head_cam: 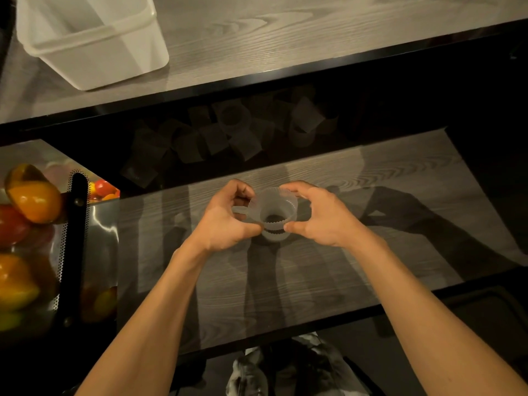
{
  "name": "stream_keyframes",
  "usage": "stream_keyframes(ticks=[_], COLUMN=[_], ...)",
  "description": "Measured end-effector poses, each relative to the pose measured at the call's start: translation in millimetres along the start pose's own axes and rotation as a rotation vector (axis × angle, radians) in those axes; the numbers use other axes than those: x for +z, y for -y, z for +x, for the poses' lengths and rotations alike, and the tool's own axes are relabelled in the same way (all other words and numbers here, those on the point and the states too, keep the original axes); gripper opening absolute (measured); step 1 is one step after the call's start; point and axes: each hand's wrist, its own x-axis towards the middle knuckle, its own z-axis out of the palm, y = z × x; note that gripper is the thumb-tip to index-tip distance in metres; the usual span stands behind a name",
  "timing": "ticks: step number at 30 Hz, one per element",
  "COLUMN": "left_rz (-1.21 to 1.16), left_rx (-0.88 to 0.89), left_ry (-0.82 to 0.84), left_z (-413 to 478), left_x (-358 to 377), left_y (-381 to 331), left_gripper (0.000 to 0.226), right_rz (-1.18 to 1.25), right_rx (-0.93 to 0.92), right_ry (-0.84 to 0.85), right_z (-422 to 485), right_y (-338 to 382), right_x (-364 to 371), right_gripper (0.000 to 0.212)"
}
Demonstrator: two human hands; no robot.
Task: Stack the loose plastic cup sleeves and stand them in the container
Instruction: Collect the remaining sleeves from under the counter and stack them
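Above the lower surface (314, 281), the left hand (225, 221) and right hand (320, 215) both pinch a short stack of sleeves (275, 212), seemingly two nested. Beyond, many loose sleeves (228, 132) lie unstacked in shadow. Farthest, the container (94, 50) shows none inside. Judged early stage.

Two grips, the left grip (228, 221) and the right grip (320, 215), are pinching one stack of cup sleeves (275, 212), with at least two frilled rims showing in it. Roughly a dozen loose sleeves (243, 132) are lying in shadow behind, too dim for an exact count. One white container (94, 44) is sitting on the worktop (285, 38). One metal basket (104, 230) is holding several peppers (34, 195).
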Motion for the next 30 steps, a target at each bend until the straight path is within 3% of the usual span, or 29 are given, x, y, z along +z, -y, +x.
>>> stream_keyframes(ticks=[11, 16, 18, 24, 30], left_rz=[0.063, 0.212, 0.227, 0.213, 0.169], left_rx=[0.038, -0.060, -0.083, -0.066, -0.123], left_ry=[0.049, 0.141, 0.163, 0.002, 0.019], left_z=[2, 6, 10, 50, 114], left_x=[3, 2, 1, 9, 32], left_y=[-1, 1, 0, -20, -55], left_gripper=[0.059, 0.091, 0.097, 0.077, 0.078], right_rz=[-0.028, -0.098, -0.028, 0.502, 0.652], right_rx=[0.017, 0.094, 0.136, 0.237, 0.343], right_ry=[0.047, 0.201, 0.225, -0.082, -0.374], right_z=[0, -1, 1, 28, 83], right_y=[4, 1, -4, -20, -35], right_x=[0, -6, -11, -30, -50], right_gripper=[0.078, 0.107, 0.105, 0.050, 0.040])
